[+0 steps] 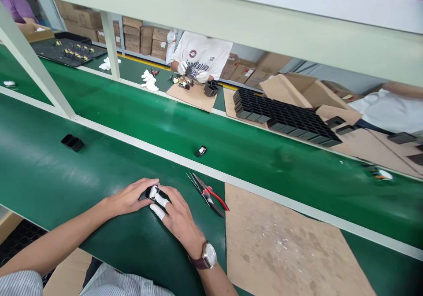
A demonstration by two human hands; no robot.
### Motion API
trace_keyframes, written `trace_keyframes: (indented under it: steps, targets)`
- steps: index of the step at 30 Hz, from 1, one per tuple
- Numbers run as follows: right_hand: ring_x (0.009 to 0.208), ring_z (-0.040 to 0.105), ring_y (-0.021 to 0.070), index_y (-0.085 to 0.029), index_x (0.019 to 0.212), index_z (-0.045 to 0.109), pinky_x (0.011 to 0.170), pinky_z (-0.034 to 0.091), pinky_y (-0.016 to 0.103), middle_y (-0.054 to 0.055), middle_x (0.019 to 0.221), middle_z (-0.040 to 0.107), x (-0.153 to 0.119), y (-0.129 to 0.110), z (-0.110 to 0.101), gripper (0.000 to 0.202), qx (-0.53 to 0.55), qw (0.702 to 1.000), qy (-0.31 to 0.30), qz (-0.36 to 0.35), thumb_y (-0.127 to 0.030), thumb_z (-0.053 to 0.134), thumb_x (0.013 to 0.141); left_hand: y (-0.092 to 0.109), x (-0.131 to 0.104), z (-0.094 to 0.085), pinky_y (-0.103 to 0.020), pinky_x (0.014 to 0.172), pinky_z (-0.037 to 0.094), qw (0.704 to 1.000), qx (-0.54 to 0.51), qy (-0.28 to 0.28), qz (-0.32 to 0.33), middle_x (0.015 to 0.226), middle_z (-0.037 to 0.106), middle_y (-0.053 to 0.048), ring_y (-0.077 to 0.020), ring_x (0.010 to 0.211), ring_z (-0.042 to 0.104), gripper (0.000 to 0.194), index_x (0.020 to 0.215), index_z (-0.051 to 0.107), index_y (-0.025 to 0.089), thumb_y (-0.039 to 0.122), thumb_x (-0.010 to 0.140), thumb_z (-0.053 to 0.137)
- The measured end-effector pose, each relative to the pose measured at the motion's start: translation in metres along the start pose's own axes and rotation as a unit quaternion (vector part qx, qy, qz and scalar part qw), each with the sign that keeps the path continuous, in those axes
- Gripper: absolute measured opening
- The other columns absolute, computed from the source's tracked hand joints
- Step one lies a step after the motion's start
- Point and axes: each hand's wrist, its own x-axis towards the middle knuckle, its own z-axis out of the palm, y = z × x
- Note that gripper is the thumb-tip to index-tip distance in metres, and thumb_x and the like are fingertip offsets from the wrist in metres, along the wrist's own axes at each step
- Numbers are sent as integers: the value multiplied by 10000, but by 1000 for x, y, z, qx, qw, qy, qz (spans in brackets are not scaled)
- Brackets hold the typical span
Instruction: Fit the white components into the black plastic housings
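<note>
Just above the near edge of the green bench, my left hand [134, 197] grips a small black plastic housing [148, 193] between thumb and fingers. White material [153, 192] shows in the housing's opening. My right hand [176, 214] closes on the same housing from the other side, white finger cots covering its thumb and index finger. Fingers partly hide the housing. To the right of my hands lie red-handled pliers [208, 191] and, alongside them, thin metal tweezers [197, 188].
A stained cardboard sheet [280, 243] lies at right. Two black housings [72, 142] stand at left. Another filled housing [201, 151] sits on the green conveyor belt [158, 124]. Across it, a co-worker's gloved hands [202, 76] handle parts near rows of black housings [284, 115]. A frame post [42, 67] rises at left.
</note>
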Motion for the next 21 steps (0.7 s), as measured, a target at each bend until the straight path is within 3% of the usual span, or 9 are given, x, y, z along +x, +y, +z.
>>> trace_keyframes:
  steps: [5, 12, 21]
  targets:
    - [1321, 579, 357, -198, 1286, 639, 1030, 583, 590, 173, 1427, 614, 4, -6, 5, 278, -38, 999, -8, 13, -231, 660, 1011, -6, 0, 3, -472, 1154, 525, 1000, 1, 17, -19, 1539, 571, -101, -275, 1395, 591, 638, 1594, 367, 321, 296, 1022, 647]
    - [1193, 652, 280, -250, 1179, 674, 932, 641, 480, 110, 1249, 687, -4, 1, 8, 240, 43, 997, 56, 13, -112, 644, 986, 1, -1, 6, -453, 1122, 548, 1000, -5, 12, 8, 1485, 615, -89, -254, 1355, 619, 733, 1607, 321, 318, 217, 973, 675]
    - [1093, 705, 230, -257, 1224, 652, 928, 637, 415, 82, 1170, 714, 3, -7, -4, 296, 92, 991, 92, 36, -128, 689, 961, 10, 0, 3, -429, 1070, 569, 999, 47, 9, 8, 1453, 589, -115, -277, 1297, 631, 691, 1581, 356, 301, 212, 972, 670]
